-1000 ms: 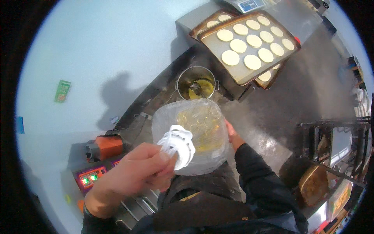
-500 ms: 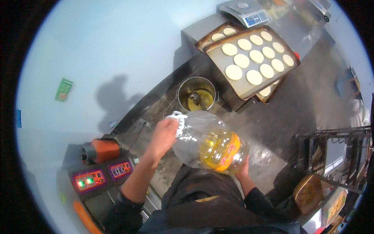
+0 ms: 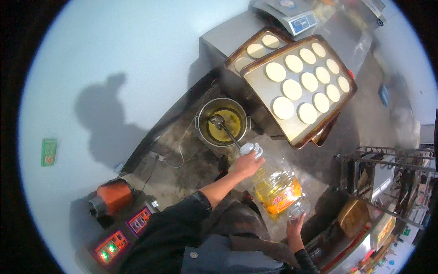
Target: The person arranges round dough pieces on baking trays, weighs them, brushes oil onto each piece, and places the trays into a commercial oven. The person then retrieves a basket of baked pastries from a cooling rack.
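Risk: left hand [image 3: 246, 164] grips the neck, right hand [image 3: 295, 224] cups the base of the tilted oil bottle [image 3: 275, 185]; oil could surge past the pot [image 3: 223, 122], just far-left.

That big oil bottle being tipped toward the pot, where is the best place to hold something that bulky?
Two grips seem best, as shown. The oil bottle lies tilted, neck toward the pot. The left hand takes the narrow neck beside the white cap and handle from above. The right hand cups the wide base from below. The smooth, broad middle probably offers no firm hold.
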Available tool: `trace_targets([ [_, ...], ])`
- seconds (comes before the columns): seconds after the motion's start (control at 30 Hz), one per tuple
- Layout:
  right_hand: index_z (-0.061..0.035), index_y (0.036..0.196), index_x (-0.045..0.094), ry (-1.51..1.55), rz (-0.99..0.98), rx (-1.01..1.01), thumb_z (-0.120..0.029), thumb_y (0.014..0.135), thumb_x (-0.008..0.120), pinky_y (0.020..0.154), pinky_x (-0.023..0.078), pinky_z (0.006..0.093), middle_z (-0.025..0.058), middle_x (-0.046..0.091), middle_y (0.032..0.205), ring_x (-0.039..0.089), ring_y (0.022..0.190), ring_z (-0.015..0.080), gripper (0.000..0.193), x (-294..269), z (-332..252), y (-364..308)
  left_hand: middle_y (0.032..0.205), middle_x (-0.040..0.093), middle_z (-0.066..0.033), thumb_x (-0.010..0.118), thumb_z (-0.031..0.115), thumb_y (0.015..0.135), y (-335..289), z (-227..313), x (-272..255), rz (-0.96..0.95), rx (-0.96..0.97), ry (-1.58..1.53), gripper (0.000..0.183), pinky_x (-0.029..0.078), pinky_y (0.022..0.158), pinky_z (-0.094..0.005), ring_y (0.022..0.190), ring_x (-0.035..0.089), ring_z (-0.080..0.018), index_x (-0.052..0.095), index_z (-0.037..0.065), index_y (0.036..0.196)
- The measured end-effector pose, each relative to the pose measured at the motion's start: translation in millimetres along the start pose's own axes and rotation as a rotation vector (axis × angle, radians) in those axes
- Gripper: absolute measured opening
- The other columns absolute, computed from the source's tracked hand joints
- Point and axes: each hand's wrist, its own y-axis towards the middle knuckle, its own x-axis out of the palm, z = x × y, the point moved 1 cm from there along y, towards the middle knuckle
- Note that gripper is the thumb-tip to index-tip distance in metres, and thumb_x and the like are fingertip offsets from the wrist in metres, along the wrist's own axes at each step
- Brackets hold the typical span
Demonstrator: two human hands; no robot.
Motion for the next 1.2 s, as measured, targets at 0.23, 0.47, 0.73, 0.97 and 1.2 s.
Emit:
trace_targets([
  [0.23, -0.017, 0.13, 0.054, -0.047, 0.131, -0.011, -0.071, 0.094, 0.057, 0.092, 0.039, 0.0425, -0.0008, 0.051, 0.101, 0.049, 0.1, 0.0186, 0.065, 67.7, -2.8, -21.1, 0.126, 0.065, -0.0282, 0.076, 0.058, 0.081, 59.5, -57.0, -8.8, -0.14, -0.103, -0.043, 0.094, 0.052, 0.1, -0.0473, 0.117, 0.064, -0.0419, 0.046, -0.006, 0.143],
  [0.47, -0.0211, 0.091, 0.045, -0.103, 0.194, 0.023, -0.061, 0.096, 0.064, 0.067, 0.037, 0.0331, -0.0056, 0.041, 0.078, 0.042, 0.072, 0.0113, 0.045, 112.1, 13.7, -34.6, 0.129, 0.064, -0.0284, 0.079, 0.053, 0.079, 104.1, -105.2, -11.4, -0.113, -0.129, -0.081, 0.09, 0.051, 0.101, -0.0444, 0.119, 0.064, -0.0407, 0.05, -0.004, 0.142],
  [0.73, -0.0175, 0.097, 0.046, -0.187, 0.238, 0.02, -0.062, 0.095, 0.066, 0.059, 0.039, 0.0294, -0.0042, 0.045, 0.081, 0.047, 0.072, 0.0107, 0.049, 165.2, 11.5, -55.8, 0.122, 0.067, -0.0266, 0.077, 0.05, 0.081, 138.7, -133.4, -23.0, -0.166, -0.215, -0.108, 0.083, 0.053, 0.095, -0.047, 0.112, 0.067, -0.0394, 0.051, -0.004, 0.139],
  [0.97, -0.0184, 0.093, 0.049, -0.228, 0.298, -0.031, -0.063, 0.095, 0.064, 0.057, 0.039, 0.0312, -0.0044, 0.043, 0.072, 0.045, 0.063, 0.0117, 0.047, 190.2, 7.9, -65.7, 0.124, 0.068, -0.0245, 0.075, 0.051, 0.08, 149.9, -141.5, -26.2, -0.205, -0.264, -0.122, 0.084, 0.053, 0.097, -0.045, 0.113, 0.067, -0.039, 0.052, -0.002, 0.14],
  [1.2, -0.0177, 0.105, 0.05, -0.212, 0.315, 0.008, -0.063, 0.094, 0.066, 0.065, 0.042, 0.0331, -0.0026, 0.047, 0.086, 0.05, 0.079, 0.0131, 0.049, 201.3, 4.4, -79.4, 0.126, 0.068, -0.0233, 0.075, 0.051, 0.077, 155.2, -136.8, -28.5, -0.175, -0.244, -0.12, 0.085, 0.052, 0.099, -0.0448, 0.115, 0.066, -0.0386, 0.053, 0.002, 0.142],
])
